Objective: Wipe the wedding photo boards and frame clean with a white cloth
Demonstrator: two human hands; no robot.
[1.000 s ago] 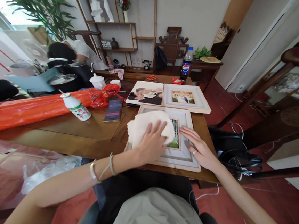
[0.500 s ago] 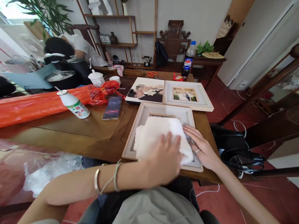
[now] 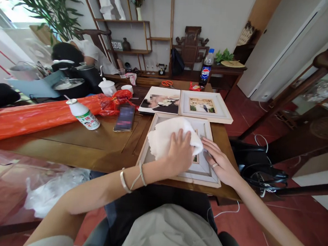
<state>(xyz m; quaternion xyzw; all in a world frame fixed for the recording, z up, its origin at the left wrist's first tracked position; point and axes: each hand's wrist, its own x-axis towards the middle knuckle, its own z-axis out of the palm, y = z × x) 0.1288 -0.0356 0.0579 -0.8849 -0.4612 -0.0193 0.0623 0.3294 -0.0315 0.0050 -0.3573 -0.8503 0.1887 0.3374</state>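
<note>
A pale picture frame (image 3: pixel 205 177) lies flat on the wooden table before me, its inner picture mostly covered. Over it spreads a folded white cloth (image 3: pixel 163 134), with my left hand (image 3: pixel 181 152) curled on top, gripping and pressing it against the frame. On the frame's right side rests my right hand (image 3: pixel 220 162), fingers stretched out along the border. Beyond it are a second framed picture (image 3: pixel 224 110) and a photo panel (image 3: pixel 160 99), side by side.
A phone (image 3: pixel 124 117), a white spray can (image 3: pixel 83 114) and a long red plastic-wrapped bundle (image 3: pixel 38 114) lie on the left. Orange scissors (image 3: pixel 166 83) and a cola bottle (image 3: pixel 206 67) are at the back. A black bag (image 3: pixel 252 161) is right of the table. Another person sits far left.
My left hand has moved the cloth up toward the frame's far side, baring its near border and part of the inner picture. My right hand stays on the right side.
</note>
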